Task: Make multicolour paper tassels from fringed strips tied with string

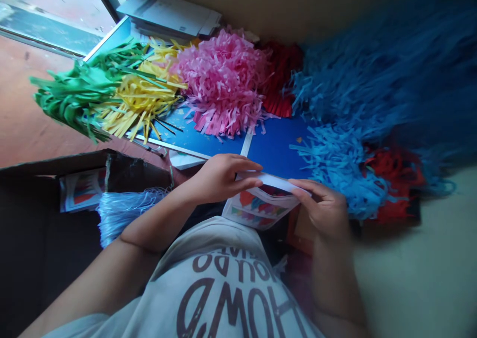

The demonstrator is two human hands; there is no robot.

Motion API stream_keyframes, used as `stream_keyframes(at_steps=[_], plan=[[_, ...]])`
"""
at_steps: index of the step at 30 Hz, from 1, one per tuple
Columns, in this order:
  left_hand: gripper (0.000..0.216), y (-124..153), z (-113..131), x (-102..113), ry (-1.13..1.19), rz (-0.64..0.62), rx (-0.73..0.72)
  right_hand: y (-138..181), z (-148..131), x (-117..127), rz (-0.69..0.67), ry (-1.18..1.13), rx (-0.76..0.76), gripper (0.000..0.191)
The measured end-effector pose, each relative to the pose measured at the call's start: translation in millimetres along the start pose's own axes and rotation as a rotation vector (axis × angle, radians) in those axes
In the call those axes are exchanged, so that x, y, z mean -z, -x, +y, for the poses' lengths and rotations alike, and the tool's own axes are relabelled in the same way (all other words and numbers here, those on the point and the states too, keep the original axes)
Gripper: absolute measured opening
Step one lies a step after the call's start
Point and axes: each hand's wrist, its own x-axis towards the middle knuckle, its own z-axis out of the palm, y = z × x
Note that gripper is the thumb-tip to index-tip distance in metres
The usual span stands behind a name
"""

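Note:
A folded printed card [257, 211] with colourful flag-like shapes is held close in front of my shirt. My left hand [218, 179] pinches the left end of its white top edge between thumb and fingers. At the other end of that edge, my right hand [324, 206] grips the card the same way. Just beyond both hands is the blue tabletop [276, 146]. Light blue paper fringe [331, 166] lies nearest to my right hand.
Green [82, 92], yellow [147, 94] and pink fringe [227, 74] lie along the table, with red fringe [281, 74] behind. Papers [169, 12] are stacked at the back. At left, a cardboard box [126, 171] stands by pale string [126, 211] and similar printed cards [84, 189].

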Motion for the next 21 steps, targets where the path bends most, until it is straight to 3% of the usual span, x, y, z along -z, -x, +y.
stream_keyframes(at_steps=[5, 17, 21], plan=[[0.026, -11, 2, 10, -0.105, -0.099, -0.089, -2, 1, -1, 0.018, -0.009, -0.037, 0.020], [0.027, 2, -7, -3, -0.295, 0.149, -0.230, -1, 1, -4, 0.004, -0.019, -0.031, 0.021], [0.022, -5, -3, 3, -0.446, 0.132, -0.303, 0, 3, -4, -0.018, -0.017, -0.018, 0.019]])
